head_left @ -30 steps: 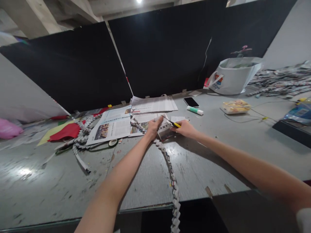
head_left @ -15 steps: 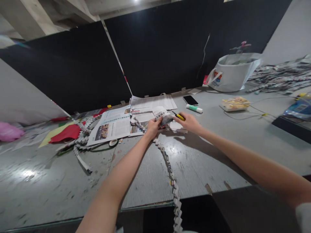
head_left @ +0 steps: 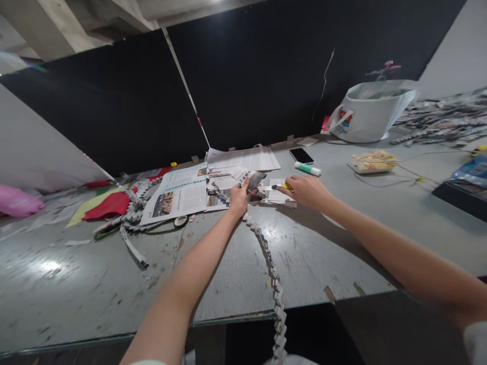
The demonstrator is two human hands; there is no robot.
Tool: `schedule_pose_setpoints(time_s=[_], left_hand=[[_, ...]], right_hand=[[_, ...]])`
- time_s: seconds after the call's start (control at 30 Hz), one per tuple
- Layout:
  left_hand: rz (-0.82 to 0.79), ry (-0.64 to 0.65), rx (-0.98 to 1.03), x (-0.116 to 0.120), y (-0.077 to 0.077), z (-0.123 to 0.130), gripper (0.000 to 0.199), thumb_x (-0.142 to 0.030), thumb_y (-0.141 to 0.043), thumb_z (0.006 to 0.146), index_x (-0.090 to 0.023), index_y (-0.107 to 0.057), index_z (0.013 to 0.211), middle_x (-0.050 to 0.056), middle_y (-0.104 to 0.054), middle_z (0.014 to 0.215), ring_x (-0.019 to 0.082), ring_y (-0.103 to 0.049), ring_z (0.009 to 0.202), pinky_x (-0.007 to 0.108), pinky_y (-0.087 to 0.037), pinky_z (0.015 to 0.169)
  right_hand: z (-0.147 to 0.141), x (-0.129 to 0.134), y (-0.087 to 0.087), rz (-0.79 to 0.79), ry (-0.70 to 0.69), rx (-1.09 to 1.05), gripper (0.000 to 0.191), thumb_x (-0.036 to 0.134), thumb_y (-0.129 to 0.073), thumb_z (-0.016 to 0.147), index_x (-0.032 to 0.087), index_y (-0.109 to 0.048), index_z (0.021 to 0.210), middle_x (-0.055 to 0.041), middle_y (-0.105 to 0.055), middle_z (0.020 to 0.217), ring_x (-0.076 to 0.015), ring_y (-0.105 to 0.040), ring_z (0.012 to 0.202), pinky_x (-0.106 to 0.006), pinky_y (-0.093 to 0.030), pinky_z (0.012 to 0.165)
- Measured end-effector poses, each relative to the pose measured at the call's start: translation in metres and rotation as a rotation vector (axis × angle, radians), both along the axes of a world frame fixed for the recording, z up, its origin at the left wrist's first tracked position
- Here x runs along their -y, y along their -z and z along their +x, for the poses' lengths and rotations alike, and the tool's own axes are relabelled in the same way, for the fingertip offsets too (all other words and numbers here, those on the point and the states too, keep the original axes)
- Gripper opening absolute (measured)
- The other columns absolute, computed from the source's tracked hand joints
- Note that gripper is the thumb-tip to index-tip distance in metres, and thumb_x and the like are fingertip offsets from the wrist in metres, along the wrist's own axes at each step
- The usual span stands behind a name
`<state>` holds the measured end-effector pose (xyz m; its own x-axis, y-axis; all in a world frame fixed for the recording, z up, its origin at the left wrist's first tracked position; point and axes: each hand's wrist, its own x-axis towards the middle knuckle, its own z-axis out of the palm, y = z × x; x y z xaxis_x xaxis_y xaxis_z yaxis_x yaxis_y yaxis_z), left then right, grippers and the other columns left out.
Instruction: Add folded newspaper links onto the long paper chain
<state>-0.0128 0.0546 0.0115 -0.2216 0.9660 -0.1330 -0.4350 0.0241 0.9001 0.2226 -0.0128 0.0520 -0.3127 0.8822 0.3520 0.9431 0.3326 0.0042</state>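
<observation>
My left hand [head_left: 239, 199] is closed on a folded piece of newspaper [head_left: 255, 178] with its thumb on top. My right hand [head_left: 307, 191] grips a yellow and black utility knife [head_left: 284, 186], its tip pointing left towards that piece. Under and beside both hands lie cut newspaper strips [head_left: 279, 198]. A chain of folded paper links [head_left: 268, 256] runs from below my left hand across the tabletop and over the front edge. Left of the hands is a spread newspaper sheet [head_left: 190, 195], and further newspaper [head_left: 247, 158] lies behind them.
A glue stick [head_left: 308, 168] and a phone [head_left: 302, 156] lie beyond my right hand. Further right are a yellow packet [head_left: 373, 162] with a cable and a white bag [head_left: 371, 111]. A tape roll [head_left: 181, 221], red paper [head_left: 108, 206] and tangled paper chains [head_left: 133, 215] lie left.
My right hand has turned lower over the paper, bringing the knife down flatter. The newspaper piece in my left hand has tilted to the right. The view has shifted slightly.
</observation>
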Motion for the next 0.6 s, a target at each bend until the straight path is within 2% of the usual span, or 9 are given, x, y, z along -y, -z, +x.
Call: schedule_pose_setpoints(time_s=[0.1, 0.2, 0.43, 0.6], left_hand=[[0.005, 0.026, 0.013, 0.0009, -0.0005, 0.0003, 0.045, -0.041, -0.097, 0.082, -0.018, -0.058, 0.076, 0.001, -0.073, 0.073, 0.016, -0.074, 0.068, 0.029, -0.063, 0.071], [0.002, 0.022, 0.008, 0.0027, -0.0018, 0.0007, 0.044, -0.039, -0.096, 0.084, -0.018, -0.058, 0.076, 0.001, -0.072, 0.073, 0.015, -0.073, 0.066, 0.028, -0.062, 0.068], [0.001, 0.005, 0.021, 0.0028, -0.0015, 0.0012, 0.055, -0.044, -0.1, 0.078, -0.021, -0.051, 0.073, -0.003, -0.066, 0.068, 0.014, -0.071, 0.067, 0.03, -0.065, 0.073], [0.051, 0.049, 0.049, 0.0007, 0.0027, -0.0008, 0.049, -0.045, -0.1, 0.079, -0.017, -0.06, 0.08, 0.0, -0.071, 0.073, 0.013, -0.073, 0.067, 0.026, -0.065, 0.069]], right_hand=[[0.0031, -0.0004, -0.0027, 0.01, 0.002, -0.016, 0.061, 0.062, -0.04, 0.114, 0.017, -0.077, 0.096, -0.0164, -0.077, 0.091, -0.0236, -0.061, 0.071, -0.034, -0.02, 0.062], [0.0048, -0.0008, -0.0053, -0.004, 0.011, 0.004, 0.059, 0.061, -0.042, 0.114, 0.016, -0.077, 0.097, -0.0159, -0.077, 0.091, -0.0235, -0.061, 0.071, -0.034, -0.021, 0.061], [0.0024, 0.0011, -0.0043, -0.017, 0.01, 0.021, 0.056, 0.059, -0.045, 0.113, 0.016, -0.078, 0.098, -0.015, -0.077, 0.09, -0.0235, -0.061, 0.07, -0.035, -0.024, 0.061], [0.0023, 0.0002, -0.0016, -0.019, 0.043, -0.031, 0.059, 0.062, -0.045, 0.112, 0.017, -0.079, 0.096, -0.0159, -0.076, 0.088, -0.0239, -0.06, 0.069, -0.035, -0.024, 0.062]])
